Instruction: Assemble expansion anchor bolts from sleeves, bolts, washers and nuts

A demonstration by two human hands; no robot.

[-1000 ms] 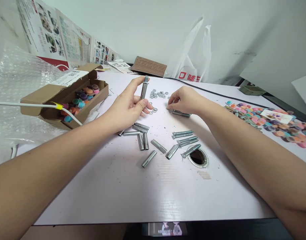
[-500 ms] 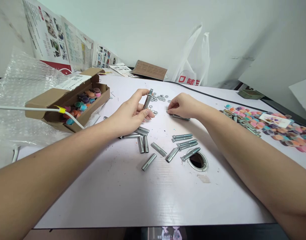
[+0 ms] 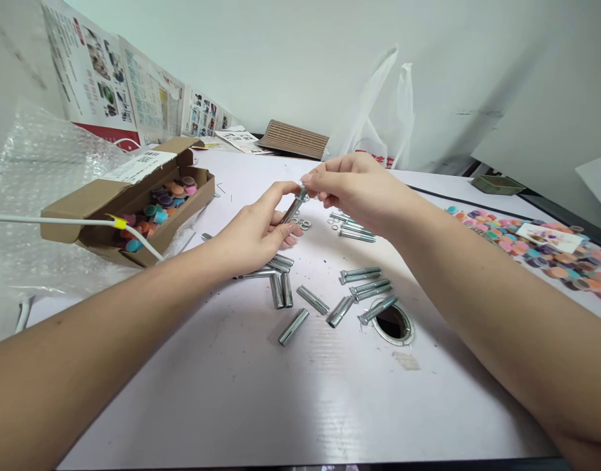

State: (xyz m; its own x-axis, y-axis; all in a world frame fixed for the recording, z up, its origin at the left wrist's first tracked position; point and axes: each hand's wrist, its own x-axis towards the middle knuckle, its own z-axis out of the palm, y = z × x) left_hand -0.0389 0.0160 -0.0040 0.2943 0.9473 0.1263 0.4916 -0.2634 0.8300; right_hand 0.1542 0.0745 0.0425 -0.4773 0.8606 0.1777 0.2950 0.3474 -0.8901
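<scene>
My left hand (image 3: 249,235) is closed around an anchor bolt (image 3: 294,209), a metal sleeve with a rod in it, tilted with its upper end pointing away to the right. My right hand (image 3: 357,190) pinches at that upper end. Whatever small part lies between its fingertips is hidden. Below the hands, loose metal sleeves (image 3: 293,327) lie scattered on the white table. Several bolts with flared ends (image 3: 360,275) rest to the right of them, and more bolts (image 3: 357,232) lie under my right hand. A few small washers (image 3: 305,224) are beside my left fingertips.
An open cardboard box (image 3: 195,199) of coloured caps stands at left, with bubble wrap (image 3: 45,196) and a white cable (image 3: 59,219) around it. A round table hole (image 3: 395,325) is at right, partly under a bolt. Coloured caps (image 3: 550,265) are piled far right.
My right hand has lifted from the table by the bolts and moved left to the upper end of the anchor bolt. My left hand still holds the bolt in nearly the same place.
</scene>
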